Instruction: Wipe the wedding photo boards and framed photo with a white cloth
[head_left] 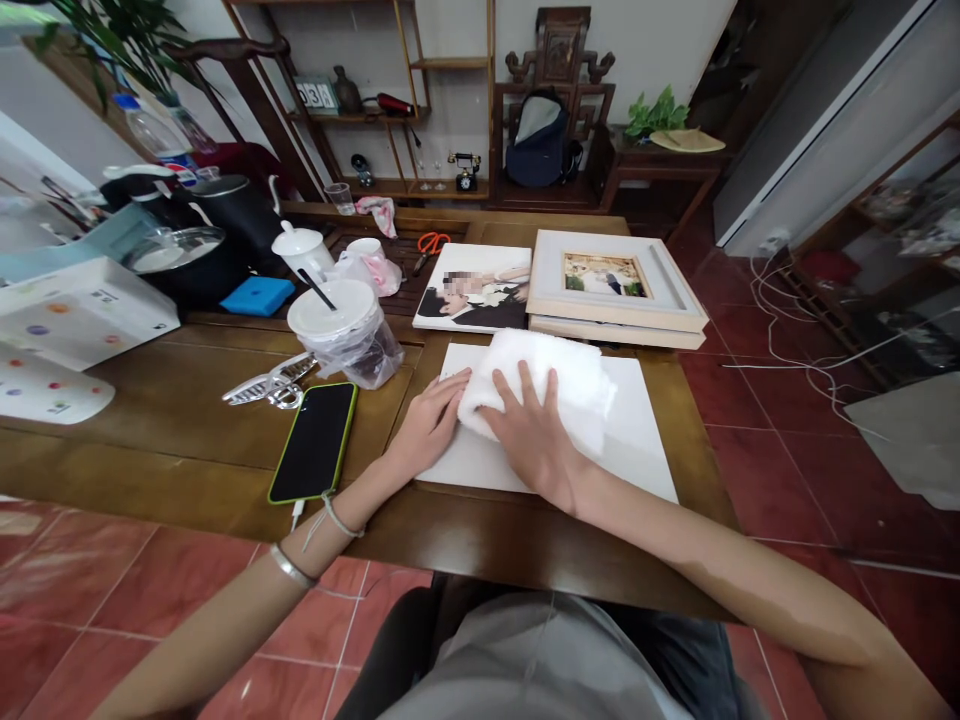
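Folded white fluffy cloth (574, 370) on flat white rectangular board (637, 445); right hand (538, 440) spread wide, palm down on cloth, gripping nothing; left hand (431, 425) nearly straight-fingered, at board's left edge, grip unclear; brown wooden table (570, 550) beneath

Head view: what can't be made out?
Head view: part of the white board, hidden by the white towel and the hands.
Head view: palms of the left hand and right hand, turned from the camera.
Head view: fine detail in the framed photo, too small.
Head view: the rest of the spotted white box, cut off by the left edge.
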